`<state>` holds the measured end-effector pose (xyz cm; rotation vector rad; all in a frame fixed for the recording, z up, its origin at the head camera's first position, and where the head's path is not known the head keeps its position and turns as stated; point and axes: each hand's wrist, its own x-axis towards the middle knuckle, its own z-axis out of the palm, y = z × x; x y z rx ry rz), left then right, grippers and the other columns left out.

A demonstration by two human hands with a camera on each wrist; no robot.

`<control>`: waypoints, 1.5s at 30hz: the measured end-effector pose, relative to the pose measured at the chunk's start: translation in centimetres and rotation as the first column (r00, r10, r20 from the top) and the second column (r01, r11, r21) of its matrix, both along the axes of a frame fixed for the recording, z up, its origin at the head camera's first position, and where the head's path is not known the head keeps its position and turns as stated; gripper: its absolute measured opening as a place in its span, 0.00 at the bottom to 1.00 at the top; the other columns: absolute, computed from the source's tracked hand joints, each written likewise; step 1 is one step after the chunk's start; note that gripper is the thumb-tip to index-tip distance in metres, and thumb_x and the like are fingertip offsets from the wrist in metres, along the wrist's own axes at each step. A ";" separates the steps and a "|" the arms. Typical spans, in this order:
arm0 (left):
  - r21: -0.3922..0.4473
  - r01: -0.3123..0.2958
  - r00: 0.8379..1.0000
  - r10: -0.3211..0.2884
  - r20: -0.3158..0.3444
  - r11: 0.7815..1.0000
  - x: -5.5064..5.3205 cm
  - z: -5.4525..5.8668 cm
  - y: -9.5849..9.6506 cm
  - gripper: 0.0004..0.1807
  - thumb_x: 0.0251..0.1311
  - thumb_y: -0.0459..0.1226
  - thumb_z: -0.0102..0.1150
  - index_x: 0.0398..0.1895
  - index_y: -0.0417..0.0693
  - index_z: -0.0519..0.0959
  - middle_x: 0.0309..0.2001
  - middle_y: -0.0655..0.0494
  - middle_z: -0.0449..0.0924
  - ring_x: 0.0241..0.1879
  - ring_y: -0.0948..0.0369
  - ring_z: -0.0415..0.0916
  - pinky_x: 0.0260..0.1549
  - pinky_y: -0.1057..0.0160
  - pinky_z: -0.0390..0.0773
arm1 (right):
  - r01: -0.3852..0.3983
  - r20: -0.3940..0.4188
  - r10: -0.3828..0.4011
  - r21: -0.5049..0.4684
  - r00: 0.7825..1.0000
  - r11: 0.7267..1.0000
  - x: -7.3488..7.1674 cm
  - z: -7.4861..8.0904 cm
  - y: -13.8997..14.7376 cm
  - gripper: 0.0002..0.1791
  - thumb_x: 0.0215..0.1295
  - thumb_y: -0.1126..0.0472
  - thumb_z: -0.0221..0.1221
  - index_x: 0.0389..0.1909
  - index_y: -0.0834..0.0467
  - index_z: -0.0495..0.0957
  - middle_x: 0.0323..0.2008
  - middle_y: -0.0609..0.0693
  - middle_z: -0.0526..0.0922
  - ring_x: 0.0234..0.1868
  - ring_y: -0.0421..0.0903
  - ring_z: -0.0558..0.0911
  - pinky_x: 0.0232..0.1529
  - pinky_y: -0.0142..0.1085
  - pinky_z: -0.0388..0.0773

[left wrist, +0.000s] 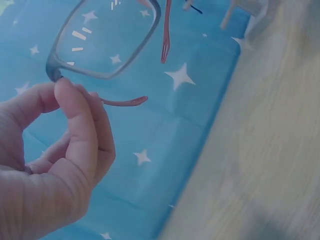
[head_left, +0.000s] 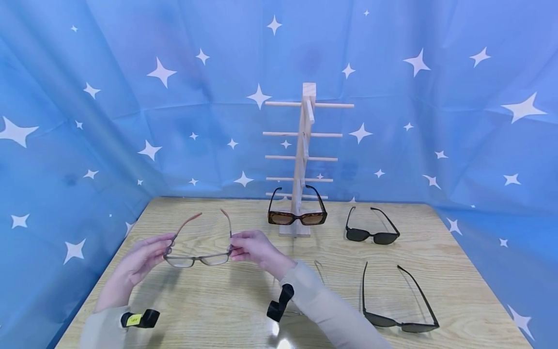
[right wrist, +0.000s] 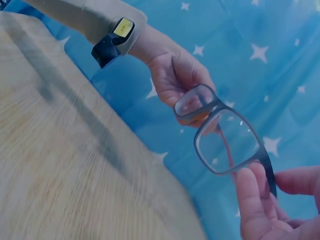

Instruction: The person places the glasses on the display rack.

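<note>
Both hands hold a pair of clear-lens eyeglasses (head_left: 201,258) up above the left part of the table, with the temples unfolded and pointing away. My left hand (head_left: 141,258) pinches the frame's left hinge corner between thumb and fingers; in the left wrist view the grey rim (left wrist: 112,75) rises above the fingertips. At the opposite corner, my right hand (head_left: 257,249) pinches the hinge end of the other temple, which the right wrist view shows next to the lens (right wrist: 227,142). The temple tips (left wrist: 132,102) are reddish.
A wooden display stand (head_left: 305,140) with several crossbars stands at the back, tortoiseshell sunglasses (head_left: 296,218) on its lower part. Black sunglasses (head_left: 372,236) and larger dark sunglasses (head_left: 401,324) lie on the right. Thin-framed glasses (head_left: 320,271) lie partly hidden under the right forearm.
</note>
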<state>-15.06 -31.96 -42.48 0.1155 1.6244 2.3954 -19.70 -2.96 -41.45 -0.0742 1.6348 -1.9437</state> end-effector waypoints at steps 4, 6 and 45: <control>0.063 0.050 0.998 -0.048 -0.041 0.997 0.5 1.0 0.3 0.22 0.67 0.23 0.39 0.42 0.48 0.84 0.38 0.56 0.84 0.35 0.65 0.81 0.38 0.72 0.80 | -0.027 -0.021 0.027 -0.017 0.999 0.999 0.6 0.9 0.5 0.11 0.66 0.69 0.54 0.46 0.70 0.75 0.26 0.51 0.78 0.22 0.38 0.78 0.28 0.28 0.81; 0.082 0.070 0.996 -0.066 -0.060 0.994 0.8 1.5 0.5 0.22 0.67 0.22 0.38 0.43 0.47 0.84 0.39 0.55 0.84 0.36 0.65 0.81 0.39 0.72 0.80 | -0.037 -0.026 0.036 -0.035 0.999 0.999 1.0 1.4 0.8 0.11 0.66 0.69 0.54 0.46 0.70 0.75 0.26 0.51 0.78 0.22 0.38 0.78 0.28 0.27 0.81; 0.109 0.116 0.987 -0.103 -0.121 0.987 1.5 6.2 6.4 0.19 0.66 0.22 0.43 0.46 0.46 0.83 0.39 0.56 0.83 0.36 0.65 0.80 0.37 0.71 0.80 | -0.071 -0.173 0.043 -0.162 0.984 0.984 3.2 6.0 7.6 0.06 0.65 0.70 0.53 0.41 0.66 0.72 0.26 0.50 0.80 0.24 0.39 0.79 0.30 0.30 0.81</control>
